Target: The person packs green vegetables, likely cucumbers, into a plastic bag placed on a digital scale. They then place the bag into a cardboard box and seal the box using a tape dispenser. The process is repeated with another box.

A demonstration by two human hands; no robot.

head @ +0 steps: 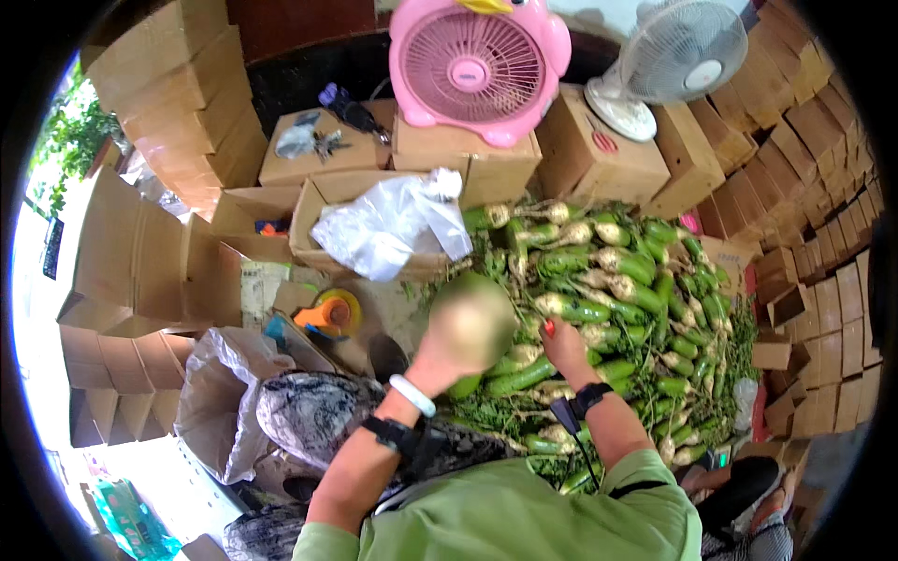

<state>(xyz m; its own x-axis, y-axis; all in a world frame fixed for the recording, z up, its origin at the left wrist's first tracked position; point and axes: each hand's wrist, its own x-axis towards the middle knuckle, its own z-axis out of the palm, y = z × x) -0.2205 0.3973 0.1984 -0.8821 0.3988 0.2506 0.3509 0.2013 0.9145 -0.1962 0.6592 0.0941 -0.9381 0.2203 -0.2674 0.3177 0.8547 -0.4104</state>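
My left hand [438, 357], with a white bangle at its wrist, holds up what looks like a green radish [478, 286]; a blur hides most of it and my fingers. To its right, my right hand [565, 350] is closed on a small red object [549, 327], perhaps a handle; the rest of it is hidden. Both wrists wear black straps. Beneath and to the right of my hands spreads a large heap of green radishes [631, 291] with pale root ends and leafy greens [742, 350]. Several lie close beside my right hand.
An open carton [302, 231] with a clear plastic bag [393, 224] stands ahead. Behind are a pink fan [466, 70] and a white fan [684, 56] on cartons. An orange container [330, 314] and a lined bin [224, 400] are left. Another person's legs [744, 491] show lower right.
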